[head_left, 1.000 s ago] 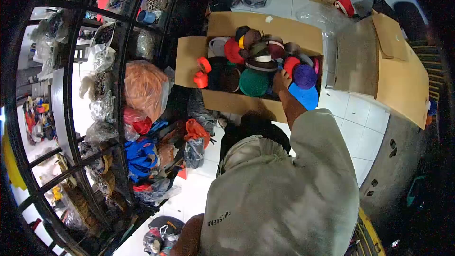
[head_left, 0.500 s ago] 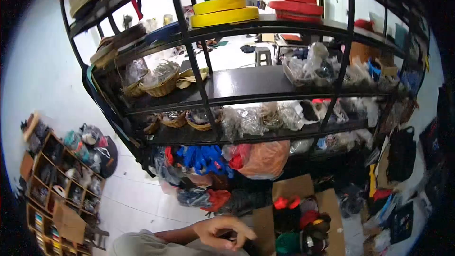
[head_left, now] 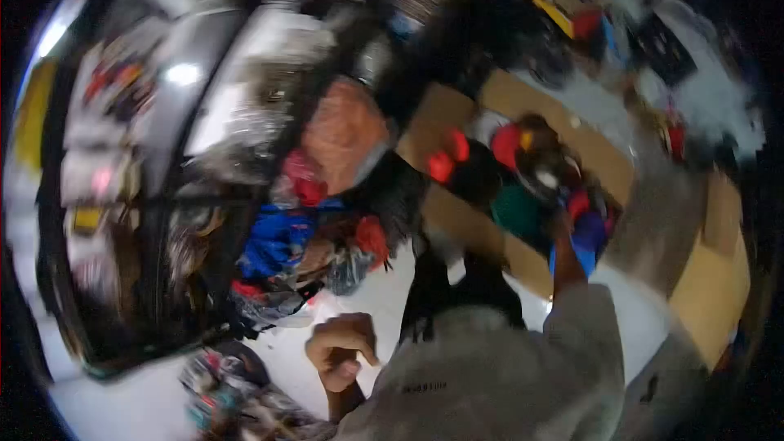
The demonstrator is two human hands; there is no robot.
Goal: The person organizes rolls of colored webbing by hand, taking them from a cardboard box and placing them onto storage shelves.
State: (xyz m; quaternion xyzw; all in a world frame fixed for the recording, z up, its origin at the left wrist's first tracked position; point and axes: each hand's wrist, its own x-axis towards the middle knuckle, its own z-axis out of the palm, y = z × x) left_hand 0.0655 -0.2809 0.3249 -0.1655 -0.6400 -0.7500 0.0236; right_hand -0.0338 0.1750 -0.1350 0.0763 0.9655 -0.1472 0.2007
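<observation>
My left hand (head_left: 341, 349) hangs above the pale floor beside my body. Its fingers are loosely curled, with a gap between thumb and forefinger, and nothing shows in it. My right arm reaches down into a cardboard box (head_left: 463, 222) holding several balls or rolls of coloured material. My right hand (head_left: 563, 230) is at the box's near right side, by a green bundle (head_left: 518, 211) and a blue-purple bundle (head_left: 590, 233). Motion smears its fingers, so its grip is hidden. Red bundles (head_left: 505, 145) and dark ones lie further in.
A black shelf rack (head_left: 155, 202) with bagged goods stands at the left. Beside it on the floor are an orange bag (head_left: 347, 135) and a blue bundle (head_left: 273, 241). Another cardboard piece (head_left: 712, 286) stands at the right, and mixed bags (head_left: 224, 376) lie at lower left.
The view has swung down and turned toward the box, which now sits nearer the middle. My right arm has come into view, reaching into the box. My left hand is now more curled.
</observation>
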